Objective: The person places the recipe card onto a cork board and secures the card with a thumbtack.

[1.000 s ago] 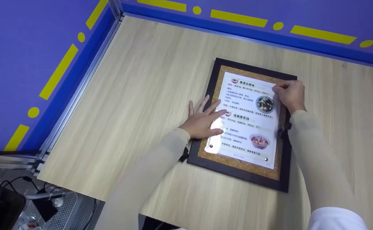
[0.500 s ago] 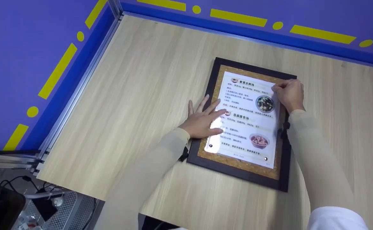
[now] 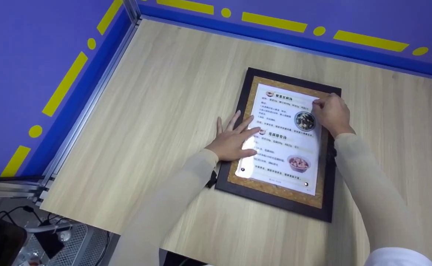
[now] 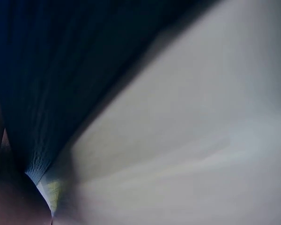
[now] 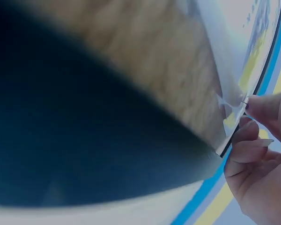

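A cork board (image 3: 267, 188) in a dark frame lies on the table, bearing a glossy printed recipe sheet (image 3: 275, 147). Round metallic thumbtacks (image 3: 306, 184) show near both bottom corners of the sheet. My left hand (image 3: 230, 143) rests with spread fingers across the board's left edge and the sheet. At the sheet's top right corner my right hand (image 3: 332, 112) pinches a tiny thing, seemingly a thumbtack (image 5: 245, 102), mostly hidden by the fingertips. The right wrist view shows the thumb and curled fingers at that corner. Mostly dark frame and blurred table fill the left wrist view.
The wooden table (image 3: 157, 111) meets a blue-purple panel (image 3: 53, 55) with yellow marks at the left and back. Below its front left edge are cables and a wire mesh basket (image 3: 77, 240).
My right hand has turned a little at the sheet's corner, and its forearm has shifted slightly. The left hand stays on the board. The head view has shifted slightly.
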A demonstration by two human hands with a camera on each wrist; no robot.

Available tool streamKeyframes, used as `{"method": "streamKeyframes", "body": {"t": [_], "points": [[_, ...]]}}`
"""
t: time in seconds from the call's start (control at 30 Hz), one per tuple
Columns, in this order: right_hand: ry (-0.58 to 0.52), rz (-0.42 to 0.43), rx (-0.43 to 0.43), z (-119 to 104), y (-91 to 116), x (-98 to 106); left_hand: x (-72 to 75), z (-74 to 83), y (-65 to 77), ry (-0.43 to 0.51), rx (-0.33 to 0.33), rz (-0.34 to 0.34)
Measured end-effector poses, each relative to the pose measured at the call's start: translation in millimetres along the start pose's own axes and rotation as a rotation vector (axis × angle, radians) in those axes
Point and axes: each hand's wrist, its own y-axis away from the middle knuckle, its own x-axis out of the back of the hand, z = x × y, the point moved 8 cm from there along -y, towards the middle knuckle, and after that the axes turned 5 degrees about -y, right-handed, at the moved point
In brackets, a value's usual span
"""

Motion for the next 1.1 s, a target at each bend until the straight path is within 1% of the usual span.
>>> {"method": "streamKeyframes", "body": {"t": [0.07,0.13,0.3,0.4,0.53,0.67,0.77,0.93,1.1], "points": [[0.04,-0.002,0.055,-5,1,1,1.7,-0.4,1.1,0.002,0.001,0.004],[0.075,-0.008,0.083,-7,1,1,2.6,-0.5,1.7,0.002,0.0,0.008],[0.144,-0.029,0.107,-11,2,1,2.0,0.1,2.1,0.001,0.0,0.006],[0.158,-0.052,0.113,-14,1,-2,2.9,-0.3,2.6,-0.003,0.006,0.006],[0.198,-0.085,0.143,-19,1,-6,4.8,-1.1,2.9,-0.008,0.009,0.011],[0.276,-0.125,0.174,-22,3,-8,4.2,-0.4,2.4,-0.004,0.001,0.013],[0.318,-0.158,0.181,-21,5,-9,2.4,0.9,2.0,0.001,-0.004,0.01],[0.317,-0.208,0.174,-21,6,-10,0.7,0.6,1.4,-0.013,0.004,0.006],[0.313,-0.28,0.11,-17,7,-11,0.6,1.2,2.0,-0.015,0.005,-0.002]]}}
